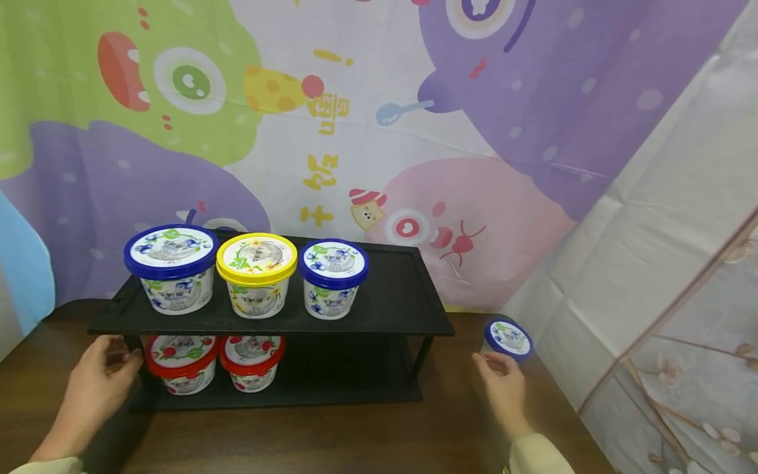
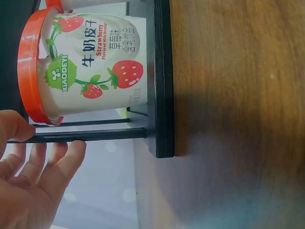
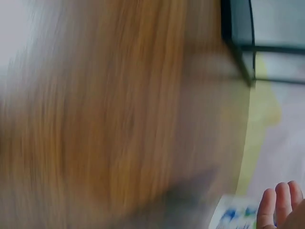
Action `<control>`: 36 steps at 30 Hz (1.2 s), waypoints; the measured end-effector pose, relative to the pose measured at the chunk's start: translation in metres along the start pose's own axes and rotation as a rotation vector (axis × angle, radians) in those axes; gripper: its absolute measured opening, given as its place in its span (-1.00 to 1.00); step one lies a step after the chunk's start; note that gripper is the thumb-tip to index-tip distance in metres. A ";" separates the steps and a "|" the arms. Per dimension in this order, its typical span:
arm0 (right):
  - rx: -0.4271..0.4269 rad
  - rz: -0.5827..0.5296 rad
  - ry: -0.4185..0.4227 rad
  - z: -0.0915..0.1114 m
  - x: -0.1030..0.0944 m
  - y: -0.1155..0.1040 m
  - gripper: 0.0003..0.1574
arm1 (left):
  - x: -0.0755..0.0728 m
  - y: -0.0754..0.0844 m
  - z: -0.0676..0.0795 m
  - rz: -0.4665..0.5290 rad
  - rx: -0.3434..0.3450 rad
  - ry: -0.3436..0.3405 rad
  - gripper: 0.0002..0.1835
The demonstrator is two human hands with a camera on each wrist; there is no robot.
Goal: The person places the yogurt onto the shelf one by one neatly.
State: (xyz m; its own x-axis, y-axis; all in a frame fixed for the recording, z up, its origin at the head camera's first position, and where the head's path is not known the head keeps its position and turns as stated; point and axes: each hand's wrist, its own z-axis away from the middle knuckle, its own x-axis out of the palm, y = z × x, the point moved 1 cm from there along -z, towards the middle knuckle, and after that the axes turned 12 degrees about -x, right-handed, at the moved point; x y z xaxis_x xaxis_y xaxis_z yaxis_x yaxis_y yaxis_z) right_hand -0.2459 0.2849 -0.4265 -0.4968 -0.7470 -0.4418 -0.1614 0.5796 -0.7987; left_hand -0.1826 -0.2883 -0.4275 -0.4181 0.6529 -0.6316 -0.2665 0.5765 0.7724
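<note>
My left hand (image 1: 101,378) is at the left end of a two-tier black shelf (image 1: 403,283). In the left wrist view, a thin black post (image 2: 95,136) runs between its thumb and fingers (image 2: 71,155). Just right of that hand, a red-lidded strawberry milk cup (image 1: 182,362) stands on the lower tier, with a second red-lidded cup (image 1: 251,362) beside it. My right hand (image 1: 503,388) is close in front of a small blue-lidded cup (image 1: 509,339) on the table, its fingertips overlapping the cup's lower part. The right wrist view is blurred and shows only part of that cup.
On the upper tier stand a large blue-lidded cup (image 1: 172,270), a yellow-lidded cup (image 1: 256,273) and a smaller blue-lidded cup (image 1: 333,276). A cartoon-printed cloth (image 1: 355,131) hangs behind the brown wooden table (image 1: 296,434). A pale curtain (image 1: 592,296) borders its right side.
</note>
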 end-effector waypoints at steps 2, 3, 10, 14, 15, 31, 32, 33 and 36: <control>0.010 0.012 0.023 -0.005 -0.006 0.011 -0.51 | 0.000 0.000 0.000 0.001 0.001 -0.003 -0.57; 0.015 0.017 0.041 -0.007 -0.009 0.016 -0.50 | 0.001 0.000 0.000 0.000 0.002 -0.005 -0.57; 0.048 0.046 0.117 -0.017 -0.025 0.043 -0.36 | 0.003 -0.001 -0.002 0.004 -0.005 -0.013 -0.56; 0.107 0.065 0.112 -0.019 -0.032 0.050 -0.22 | 0.004 0.000 -0.001 0.006 -0.007 -0.006 -0.56; 0.125 0.056 0.100 -0.019 -0.034 0.050 -0.17 | 0.003 -0.001 -0.001 0.005 -0.009 -0.004 -0.55; 0.150 -0.026 -0.071 -0.038 -0.023 0.063 0.29 | 0.001 -0.004 0.001 -0.006 0.025 0.022 -0.58; 0.150 -0.027 -0.073 -0.039 -0.022 0.064 0.30 | 0.001 -0.004 0.001 -0.005 0.026 0.021 -0.58; 0.145 -0.038 -0.072 -0.040 -0.021 0.066 0.28 | 0.001 -0.003 0.001 -0.006 0.026 0.023 -0.58; 0.125 -0.059 -0.059 -0.043 -0.017 0.069 0.25 | 0.001 -0.001 0.000 -0.001 0.024 0.013 -0.58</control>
State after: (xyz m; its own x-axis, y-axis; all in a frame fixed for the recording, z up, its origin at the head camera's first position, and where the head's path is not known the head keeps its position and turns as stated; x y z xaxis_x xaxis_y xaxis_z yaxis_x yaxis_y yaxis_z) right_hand -0.2857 0.3513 -0.4565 -0.4382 -0.7984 -0.4130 -0.0799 0.4922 -0.8668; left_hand -0.1828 -0.2884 -0.4293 -0.4288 0.6462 -0.6313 -0.2462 0.5888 0.7699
